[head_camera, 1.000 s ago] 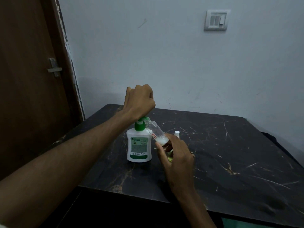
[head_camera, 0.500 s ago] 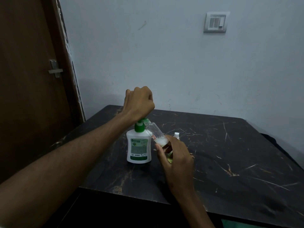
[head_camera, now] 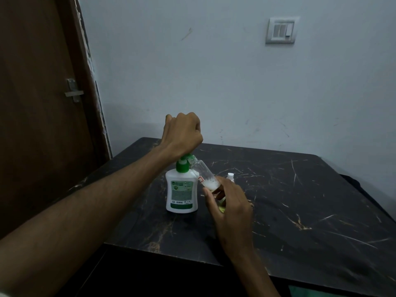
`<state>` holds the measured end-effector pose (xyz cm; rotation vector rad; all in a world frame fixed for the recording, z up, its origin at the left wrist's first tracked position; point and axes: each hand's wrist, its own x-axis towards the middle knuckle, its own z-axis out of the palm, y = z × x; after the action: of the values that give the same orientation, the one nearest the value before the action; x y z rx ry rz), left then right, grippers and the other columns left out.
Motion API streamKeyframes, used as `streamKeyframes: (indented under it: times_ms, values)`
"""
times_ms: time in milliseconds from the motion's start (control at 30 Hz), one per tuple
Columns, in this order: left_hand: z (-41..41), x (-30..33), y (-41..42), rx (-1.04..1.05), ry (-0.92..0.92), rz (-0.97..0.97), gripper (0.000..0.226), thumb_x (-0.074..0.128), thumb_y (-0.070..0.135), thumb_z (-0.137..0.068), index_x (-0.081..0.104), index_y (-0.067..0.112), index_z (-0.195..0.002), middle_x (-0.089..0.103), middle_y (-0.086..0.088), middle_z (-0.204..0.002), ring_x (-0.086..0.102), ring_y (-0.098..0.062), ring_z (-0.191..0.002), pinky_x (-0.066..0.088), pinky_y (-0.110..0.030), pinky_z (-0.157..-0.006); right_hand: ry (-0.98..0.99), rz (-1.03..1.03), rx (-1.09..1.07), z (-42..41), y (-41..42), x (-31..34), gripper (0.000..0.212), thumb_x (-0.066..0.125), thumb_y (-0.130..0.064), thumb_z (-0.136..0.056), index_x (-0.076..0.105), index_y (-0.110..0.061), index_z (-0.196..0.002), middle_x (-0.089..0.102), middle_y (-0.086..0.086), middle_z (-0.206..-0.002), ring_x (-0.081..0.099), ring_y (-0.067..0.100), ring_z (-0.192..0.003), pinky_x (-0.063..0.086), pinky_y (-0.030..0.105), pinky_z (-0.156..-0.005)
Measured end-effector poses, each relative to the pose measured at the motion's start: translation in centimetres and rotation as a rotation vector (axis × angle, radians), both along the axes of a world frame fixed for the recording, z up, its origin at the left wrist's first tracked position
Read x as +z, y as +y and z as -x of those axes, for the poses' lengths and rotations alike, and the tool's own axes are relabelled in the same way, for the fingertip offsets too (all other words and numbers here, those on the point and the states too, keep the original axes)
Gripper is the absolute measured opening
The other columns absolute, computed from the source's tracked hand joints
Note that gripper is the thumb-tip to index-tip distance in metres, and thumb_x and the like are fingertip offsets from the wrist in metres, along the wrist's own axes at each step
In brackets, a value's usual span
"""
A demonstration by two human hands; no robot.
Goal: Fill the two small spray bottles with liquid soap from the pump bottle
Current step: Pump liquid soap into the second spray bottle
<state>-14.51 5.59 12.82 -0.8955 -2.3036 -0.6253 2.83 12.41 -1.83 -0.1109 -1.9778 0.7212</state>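
A plain room in a home, it seems. A dark marble-patterned table [head_camera: 300,200] stands against a bare, scuffed pale wall [head_camera: 214,82]. Left of the table is a brown wooden door [head_camera: 38,103] with a metal latch [head_camera: 73,91]; above the table, a wall switch plate [head_camera: 281,30].

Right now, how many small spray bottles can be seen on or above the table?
2. One clear bottle is tilted at the pump bottle's spout, held in the right hand. A second stands behind that hand; only its white top shows. Others may be hidden.
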Motion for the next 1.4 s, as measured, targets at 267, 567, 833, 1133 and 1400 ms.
streamKeyframes:
  times_ms: [267, 567, 833, 1133, 1400]
  values:
    - [-0.03, -0.20, -0.09, -0.009, -0.022, -0.043, 0.021, 0.059, 0.004, -0.082, 0.077, 0.014, -0.077, 0.075, 0.001, -0.082, 0.066, -0.018, -0.075, 0.044, -0.045, -0.102, 0.011, 0.006, -0.001, 0.01, 0.03, 0.11, 0.034, 0.056, -0.047, -0.097, 0.063, -0.024, -0.122, 0.054, -0.019, -0.106, 0.054, -0.003, -0.091, 0.041, 0.002, -0.077]
    - [0.10, 0.23, 0.30, 0.000, 0.018, 0.014, 0.020, 0.058, 0.006, -0.088, 0.074, 0.014, -0.078, 0.073, -0.001, -0.083, 0.066, -0.020, -0.077, 0.039, -0.047, -0.105, 0.006, 0.010, -0.013, 0.06, 0.06, 0.07, 0.036, 0.057, -0.045, -0.096, 0.064, -0.022, -0.121, 0.064, -0.008, -0.107, 0.053, -0.005, -0.091, 0.041, 0.000, -0.077]
    - [0.08, -0.04, 0.12, 0.003, 0.004, 0.028, 0.020, 0.058, 0.006, -0.085, 0.073, 0.014, -0.076, 0.072, 0.000, -0.081, 0.067, -0.021, -0.075, 0.039, -0.047, -0.104, -0.014, 0.018, -0.004, -0.04, -0.06, 0.12, 0.036, 0.056, -0.047, -0.095, 0.064, -0.023, -0.121, 0.065, -0.008, -0.109, 0.054, -0.005, -0.092, 0.042, 0.001, -0.076]
    - [0.07, -0.25, 0.28, 0.000, 0.013, -0.008, 0.022, 0.057, 0.005, -0.086, 0.073, 0.015, -0.075, 0.072, 0.002, -0.078, 0.066, -0.018, -0.074, 0.038, -0.046, -0.103, 0.001, 0.010, -0.010, -0.03, -0.11, 0.22, 0.034, 0.058, -0.043, -0.095, 0.065, -0.021, -0.119, 0.066, -0.006, -0.106, 0.051, -0.005, -0.092, 0.039, -0.002, -0.080]
    - [0.07, 0.20, 0.34, 0.004, 0.046, 0.035, 0.019, 0.058, 0.006, -0.086, 0.072, 0.014, -0.075, 0.071, 0.000, -0.075, 0.066, -0.021, -0.073, 0.040, -0.047, -0.103, -0.003, 0.012, -0.007, 0.00, -0.08, 0.16, 0.038, 0.057, -0.044, -0.094, 0.067, -0.017, -0.119, 0.068, -0.002, -0.107, 0.051, -0.005, -0.093, 0.038, -0.003, -0.082]
